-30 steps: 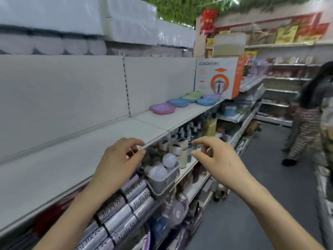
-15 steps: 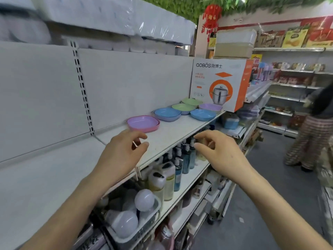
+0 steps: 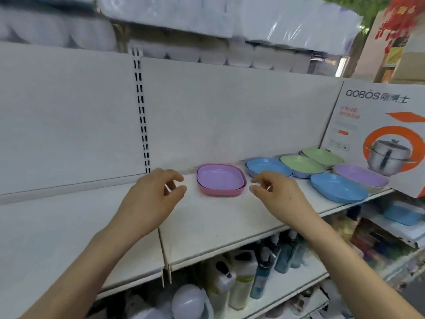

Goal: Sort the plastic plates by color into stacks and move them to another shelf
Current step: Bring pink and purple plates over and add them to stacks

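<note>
Now my left hand [image 3: 154, 199] and right hand [image 3: 278, 196] flank the purple plate [image 3: 219, 179], nested in a pink plate [image 3: 218, 192] on the shelf [image 3: 218, 223]; both hover loosely curled, holding nothing. Best practice: pinch only the purple rim at both sides and lift it straight up.

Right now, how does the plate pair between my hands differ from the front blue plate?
The plate pair is purple nested in pink; the front blue plate shows one colour. The plate pair sits left; the front blue plate lies right, nearer the shelf edge. Both lie flat, untouched.
</note>
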`<state>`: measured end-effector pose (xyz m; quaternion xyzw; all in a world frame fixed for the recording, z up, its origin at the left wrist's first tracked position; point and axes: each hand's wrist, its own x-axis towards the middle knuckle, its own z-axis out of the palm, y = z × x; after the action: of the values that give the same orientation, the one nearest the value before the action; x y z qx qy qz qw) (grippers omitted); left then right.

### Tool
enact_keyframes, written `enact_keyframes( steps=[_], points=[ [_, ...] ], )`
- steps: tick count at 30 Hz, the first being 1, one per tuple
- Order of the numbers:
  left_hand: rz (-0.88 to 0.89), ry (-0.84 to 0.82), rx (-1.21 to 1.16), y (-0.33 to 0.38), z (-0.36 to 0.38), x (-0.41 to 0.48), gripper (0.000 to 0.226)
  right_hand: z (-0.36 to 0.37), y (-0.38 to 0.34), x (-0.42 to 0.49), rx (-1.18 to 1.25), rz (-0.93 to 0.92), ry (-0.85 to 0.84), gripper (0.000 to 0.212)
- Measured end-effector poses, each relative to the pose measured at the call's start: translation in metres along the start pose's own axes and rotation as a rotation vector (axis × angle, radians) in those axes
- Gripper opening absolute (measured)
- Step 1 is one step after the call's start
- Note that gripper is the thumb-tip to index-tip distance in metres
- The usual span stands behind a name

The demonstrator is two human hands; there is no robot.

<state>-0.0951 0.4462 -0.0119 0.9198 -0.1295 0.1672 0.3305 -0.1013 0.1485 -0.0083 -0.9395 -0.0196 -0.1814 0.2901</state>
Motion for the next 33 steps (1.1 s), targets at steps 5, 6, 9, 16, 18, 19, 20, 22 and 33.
enact_keyframes(
  steps=[5,6,9,16,18,19,20,22,33],
  points=[
    [-0.109,0.059,0.038,-0.003,0.006,0.001,0.020,0.024,0.020,0.074,0.013,-0.023,-0.120,0.010],
    [-0.140,0.079,0.037,-0.004,0.007,0.000,0.019,0.031,0.022,0.082,0.012,-0.024,-0.136,0.010],
    [-0.210,0.102,0.053,-0.008,0.010,-0.003,0.018,0.049,0.029,0.099,-0.013,-0.024,-0.176,0.016],
    [-0.300,0.156,0.097,-0.009,0.004,-0.011,0.018,0.066,0.019,0.114,-0.071,-0.110,-0.222,0.030],
    [-0.310,0.176,0.105,-0.009,0.002,-0.013,0.018,0.068,0.013,0.115,-0.083,-0.141,-0.233,0.031],
    [-0.313,0.178,0.109,-0.009,0.002,-0.014,0.018,0.069,0.009,0.116,-0.095,-0.153,-0.243,0.031],
    [-0.317,0.174,0.113,-0.008,0.002,-0.015,0.018,0.069,0.006,0.116,-0.107,-0.167,-0.250,0.032],
    [-0.320,0.171,0.121,-0.008,0.003,-0.016,0.018,0.068,0.001,0.116,-0.130,-0.194,-0.247,0.032],
    [-0.303,0.131,0.148,-0.006,0.001,-0.016,0.022,0.058,-0.007,0.116,-0.259,-0.298,-0.098,0.027]
  ],
)
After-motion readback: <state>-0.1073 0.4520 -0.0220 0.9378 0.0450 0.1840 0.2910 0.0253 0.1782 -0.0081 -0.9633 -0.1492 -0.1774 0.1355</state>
